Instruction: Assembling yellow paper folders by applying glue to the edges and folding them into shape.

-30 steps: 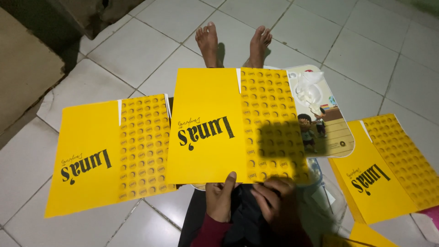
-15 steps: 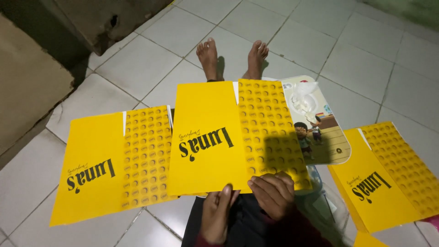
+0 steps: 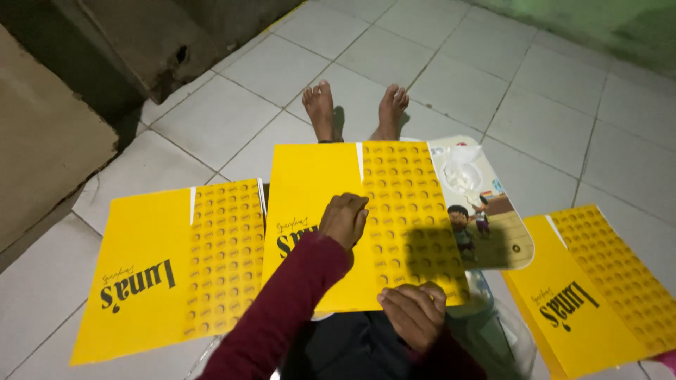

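A flat yellow card sheet (image 3: 310,190), half plain and half dotted, with dark lettering, lies across my outstretched legs. My left hand (image 3: 343,219), in a maroon sleeve, rests on the sheet's middle beside the line between the plain and dotted halves, its fingers bent down against the card. My right hand (image 3: 414,314) sits at the sheet's near edge with its fingers curled over the card. My bare feet (image 3: 320,107) stick out beyond the sheet's far edge.
A second yellow sheet (image 3: 141,253) lies on the white tiled floor at left, a third (image 3: 598,288) at right. A rounded illustrated board (image 3: 496,218) pokes out from under the middle sheet. Clear plastic (image 3: 496,331) lies near my right hip. A concrete wall (image 3: 127,49) stands at far left.
My left hand has gone from the near edge forward onto the middle of the sheet. My right hand has stayed at the near edge. The view has tilted up slightly.
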